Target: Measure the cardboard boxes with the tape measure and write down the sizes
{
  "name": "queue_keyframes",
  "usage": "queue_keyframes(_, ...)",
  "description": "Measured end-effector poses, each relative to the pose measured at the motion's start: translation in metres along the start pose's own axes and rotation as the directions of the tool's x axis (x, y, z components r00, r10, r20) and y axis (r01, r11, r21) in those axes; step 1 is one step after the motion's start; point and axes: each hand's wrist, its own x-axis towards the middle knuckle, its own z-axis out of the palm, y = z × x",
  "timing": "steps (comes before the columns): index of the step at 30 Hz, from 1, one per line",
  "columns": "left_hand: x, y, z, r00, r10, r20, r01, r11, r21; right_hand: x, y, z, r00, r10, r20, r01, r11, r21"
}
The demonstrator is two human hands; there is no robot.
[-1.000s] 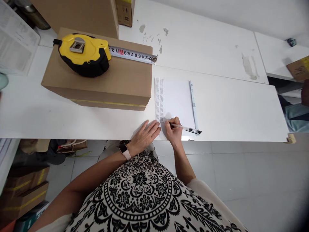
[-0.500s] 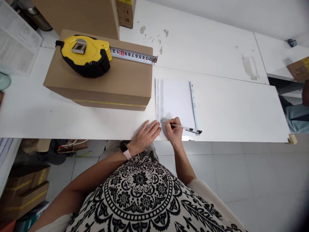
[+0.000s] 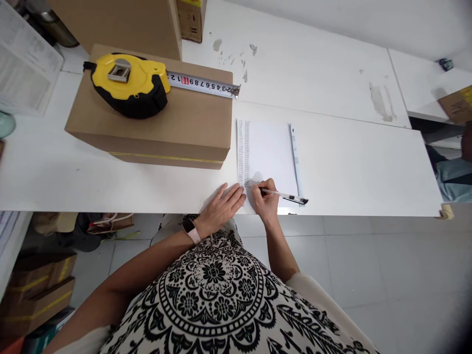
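Observation:
A white sheet of paper lies near the front edge of the table, with two columns of small handwriting down its left side. My right hand is closed around a black-and-clear pen, its tip at the lower end of the second column. Flat on the table, my left hand has its fingers stretched out, and the fingertips touch the paper's lower left edge. A light blue strip runs along the paper's right side; what it is I cannot tell.
Left of the paper stands a cardboard box bearing a yellow-and-black tape measure, its blade drawn out past the box edge. Behind is a taller box. A person's sleeve shows at far right.
Both hands, the pen and the paper stay almost in place. The view has shifted very slightly.

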Motion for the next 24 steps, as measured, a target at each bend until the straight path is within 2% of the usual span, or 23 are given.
queue_keyframes(13, 0.0001, -0.0004, -0.0002, 1.000, -0.004, 0.023, 0.004, 1.000, -0.027, 0.0003, 0.0006, 0.0005, 1.000, 0.021, -0.018, -0.021, 1.000, 0.017)
queue_keyframes(24, -0.0001, -0.0005, 0.0009, 1.000, 0.002, -0.015, -0.002, 1.000, 0.004, 0.0003, -0.0009, 0.0004, 1.000, 0.015, -0.012, -0.014, 1.000, 0.016)
